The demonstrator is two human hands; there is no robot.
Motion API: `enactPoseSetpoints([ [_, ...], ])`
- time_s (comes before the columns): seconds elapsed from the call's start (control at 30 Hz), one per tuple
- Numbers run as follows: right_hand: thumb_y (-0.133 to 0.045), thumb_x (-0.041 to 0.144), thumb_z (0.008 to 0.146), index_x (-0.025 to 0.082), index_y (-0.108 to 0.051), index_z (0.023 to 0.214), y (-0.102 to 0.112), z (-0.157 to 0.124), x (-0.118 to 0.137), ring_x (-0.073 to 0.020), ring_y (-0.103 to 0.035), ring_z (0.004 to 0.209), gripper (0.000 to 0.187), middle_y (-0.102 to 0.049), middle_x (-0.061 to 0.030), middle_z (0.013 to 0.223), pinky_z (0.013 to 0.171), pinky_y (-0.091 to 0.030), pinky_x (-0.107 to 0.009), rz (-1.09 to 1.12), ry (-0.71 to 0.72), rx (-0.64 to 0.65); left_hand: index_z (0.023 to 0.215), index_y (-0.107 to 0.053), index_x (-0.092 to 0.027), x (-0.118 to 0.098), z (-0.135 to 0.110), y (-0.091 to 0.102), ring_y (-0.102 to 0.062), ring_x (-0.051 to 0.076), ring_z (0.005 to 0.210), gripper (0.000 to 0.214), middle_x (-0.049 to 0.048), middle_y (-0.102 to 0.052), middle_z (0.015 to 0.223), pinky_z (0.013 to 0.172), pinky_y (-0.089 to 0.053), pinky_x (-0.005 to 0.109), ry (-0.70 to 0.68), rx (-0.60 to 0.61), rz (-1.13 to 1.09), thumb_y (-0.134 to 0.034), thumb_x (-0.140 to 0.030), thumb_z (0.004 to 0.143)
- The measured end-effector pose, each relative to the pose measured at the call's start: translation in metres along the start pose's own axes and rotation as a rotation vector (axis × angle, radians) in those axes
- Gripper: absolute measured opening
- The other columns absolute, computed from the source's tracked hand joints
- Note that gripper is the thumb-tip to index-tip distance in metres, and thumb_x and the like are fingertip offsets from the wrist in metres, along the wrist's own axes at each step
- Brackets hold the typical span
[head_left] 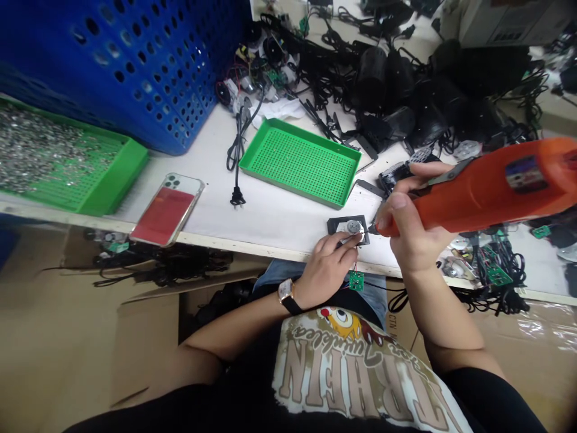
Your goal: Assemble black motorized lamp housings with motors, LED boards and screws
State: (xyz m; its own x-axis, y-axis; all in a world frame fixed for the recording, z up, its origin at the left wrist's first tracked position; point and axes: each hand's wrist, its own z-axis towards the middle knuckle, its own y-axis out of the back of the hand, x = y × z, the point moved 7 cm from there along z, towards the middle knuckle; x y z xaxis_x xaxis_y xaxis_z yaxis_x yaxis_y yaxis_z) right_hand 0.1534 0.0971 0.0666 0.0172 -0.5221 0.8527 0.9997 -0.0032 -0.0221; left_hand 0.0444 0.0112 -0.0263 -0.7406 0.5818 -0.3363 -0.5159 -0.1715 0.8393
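My right hand [417, 225] is wrapped around an orange electric screwdriver [491, 186], which lies nearly level. The tool's bit meets the right side of a small motor [354, 227] with a round silver top. That motor sits in a black block-shaped fixture [336, 224] near the table's front edge. With its fingers bent, my left hand [329, 267] presses on the near side of the motor; the fingertips partly cover it. Thin wires run from there to a green circuit board [356, 281] hanging below the edge, with a black cable beside it.
Beyond the fixture lies a green perforated tray [302, 162]. A plug cord [237, 150], a red-backed phone [167, 209], a green tray of small metal parts [121, 174] and a blue crate [148, 72] are to the left. Black housings and cables [406, 90] crowd the back right.
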Motion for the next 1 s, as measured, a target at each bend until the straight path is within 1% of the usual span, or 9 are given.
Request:
enactPoseSetpoints([
  [0.13, -0.076, 0.034, 0.09, 0.029, -0.06, 0.114, 0.0, 0.001, -0.001, -0.0058, -0.053, 0.042, 0.029, -0.058, 0.0079, 0.076, 0.038, -0.042, -0.023, 0.0, -0.018, -0.004, 0.101, -0.072, -0.017, 0.004, 0.001, -0.005, -0.059, 0.027, 0.128, 0.012, 0.0109, -0.072, 0.136, 0.105, -0.053, 0.044, 0.035, 0.017, -0.053, -0.06, -0.018, 0.1],
  [0.3, -0.075, 0.031, 0.091, 0.031, -0.062, 0.114, 0.005, 0.002, 0.003, -0.0057, -0.052, 0.041, 0.027, -0.057, 0.0081, 0.077, 0.036, -0.039, -0.022, 0.021, -0.015, -0.036, 0.099, -0.072, -0.016, 0.003, 0.0, 0.001, -0.059, 0.026, 0.124, 0.012, 0.0083, -0.074, 0.132, 0.104, -0.053, 0.042, 0.007, -0.048, -0.103, -0.06, -0.017, 0.1],
  [0.4, -0.076, 0.025, 0.088, 0.03, -0.064, 0.113, 0.006, 0.002, 0.009, -0.0063, -0.05, 0.04, 0.028, -0.057, 0.0074, 0.076, 0.034, -0.038, -0.023, 0.096, -0.019, -0.068, 0.095, -0.073, -0.019, 0.003, -0.002, 0.013, -0.057, 0.026, 0.124, 0.012, 0.0041, -0.076, 0.127, 0.105, -0.052, 0.044, 0.023, -0.145, -0.175, -0.062, -0.015, 0.098],
  [0.53, -0.075, 0.023, 0.084, 0.026, -0.066, 0.106, 0.011, 0.002, 0.023, -0.007, -0.045, 0.038, 0.024, -0.056, 0.0074, 0.07, 0.033, -0.04, -0.025, 0.201, -0.049, -0.169, 0.091, -0.075, -0.024, 0.014, -0.002, 0.033, -0.058, 0.027, 0.113, 0.002, 0.0013, -0.08, 0.107, 0.098, -0.049, 0.047, 0.196, -0.367, -0.194, -0.076, -0.025, 0.091],
  [0.6, -0.075, 0.023, 0.081, 0.026, -0.067, 0.103, 0.013, 0.001, 0.029, -0.0067, -0.045, 0.037, 0.024, -0.057, 0.0073, 0.072, 0.033, -0.042, -0.027, 0.267, -0.077, -0.198, 0.091, -0.075, -0.025, 0.017, 0.001, 0.037, -0.057, 0.026, 0.105, 0.008, 0.0006, -0.08, 0.096, 0.093, -0.047, 0.045, 0.238, -0.419, -0.185, -0.08, -0.03, 0.088],
  [0.7, -0.075, 0.025, 0.081, 0.027, -0.068, 0.104, 0.016, -0.001, 0.035, -0.006, -0.044, 0.037, 0.025, -0.058, 0.0072, 0.076, 0.034, -0.046, -0.028, 0.306, -0.11, -0.223, 0.091, -0.075, -0.025, 0.021, 0.007, 0.038, -0.056, 0.024, 0.099, 0.01, -0.0007, -0.079, 0.092, 0.089, -0.045, 0.043, 0.24, -0.422, -0.208, -0.081, -0.032, 0.087],
  [0.83, -0.075, 0.027, 0.081, 0.027, -0.069, 0.103, 0.017, -0.003, 0.039, -0.0062, -0.044, 0.037, 0.023, -0.058, 0.0073, 0.076, 0.033, -0.046, -0.029, 0.288, -0.093, -0.226, 0.096, -0.076, -0.026, 0.023, 0.009, 0.034, -0.056, 0.023, 0.1, 0.01, 0.0, -0.079, 0.093, 0.088, -0.046, 0.042, 0.229, -0.414, -0.304, -0.078, -0.033, 0.089],
  [0.93, -0.076, 0.027, 0.08, 0.027, -0.069, 0.104, 0.017, -0.005, 0.039, -0.0062, -0.044, 0.037, 0.025, -0.058, 0.0075, 0.076, 0.034, -0.046, -0.028, 0.3, -0.093, -0.234, 0.096, -0.076, -0.025, 0.024, 0.009, 0.03, -0.057, 0.023, 0.099, 0.009, 0.0007, -0.077, 0.093, 0.088, -0.048, 0.04, 0.255, -0.369, -0.412, -0.076, -0.032, 0.09],
  [1.0, -0.077, 0.028, 0.08, 0.028, -0.069, 0.104, 0.017, -0.005, 0.039, -0.0059, -0.044, 0.036, 0.026, -0.058, 0.0079, 0.075, 0.033, -0.046, -0.028, 0.289, -0.09, -0.238, 0.095, -0.075, -0.024, 0.025, 0.01, 0.027, -0.057, 0.022, 0.099, 0.008, 0.0009, -0.077, 0.093, 0.088, -0.048, 0.04, 0.274, -0.317, -0.443, -0.075, -0.031, 0.092],
])
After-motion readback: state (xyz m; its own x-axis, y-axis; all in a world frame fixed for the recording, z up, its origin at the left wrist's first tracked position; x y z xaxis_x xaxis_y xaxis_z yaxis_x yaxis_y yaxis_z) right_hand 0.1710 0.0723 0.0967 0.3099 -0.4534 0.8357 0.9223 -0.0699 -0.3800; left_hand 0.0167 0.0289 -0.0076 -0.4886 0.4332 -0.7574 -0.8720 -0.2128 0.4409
